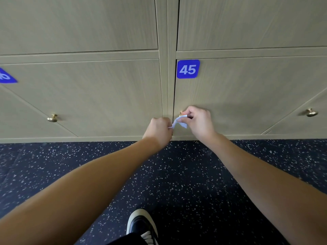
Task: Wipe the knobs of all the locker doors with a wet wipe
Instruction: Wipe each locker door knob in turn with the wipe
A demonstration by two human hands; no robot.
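A small white wet wipe [180,122] is stretched between both hands in front of the bottom row of beige locker doors. My left hand [160,130] pinches its lower left end. My right hand [199,122] grips its upper end right by the brass knob [180,113] of locker 45 [247,96], and that knob is mostly hidden behind the fingers. Another brass knob [52,118] sits on the door to the left, and a third [310,112] on the door at the far right.
A blue plate [188,68] reads 45; part of another blue plate [7,76] shows at the left edge. Dark speckled floor [177,174] runs below the lockers. My black and white shoe [142,225] is at the bottom centre.
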